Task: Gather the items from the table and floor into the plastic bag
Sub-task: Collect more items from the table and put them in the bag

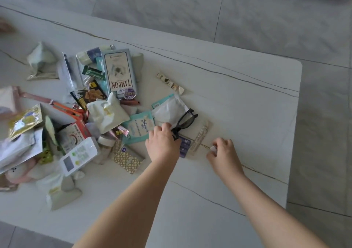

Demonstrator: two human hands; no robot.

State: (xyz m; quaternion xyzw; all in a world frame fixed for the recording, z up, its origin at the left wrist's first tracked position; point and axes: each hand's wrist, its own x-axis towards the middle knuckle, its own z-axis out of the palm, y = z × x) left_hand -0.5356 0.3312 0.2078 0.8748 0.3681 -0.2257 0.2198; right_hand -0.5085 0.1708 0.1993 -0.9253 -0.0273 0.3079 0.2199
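On the pale veined counter (238, 87), above grey floor tiles (266, 19), packets, a tampon box (120, 72) and a remote (80, 155) lie heaped, while the left hand (162, 143) grips black glasses (183, 123) and the right hand (222, 152) pinches something small and white.

"TAMPON" is printed in large letters on the grey-blue box (119, 72), and below and right of that box "Johnson's" stands on a teal sachet (138, 128).
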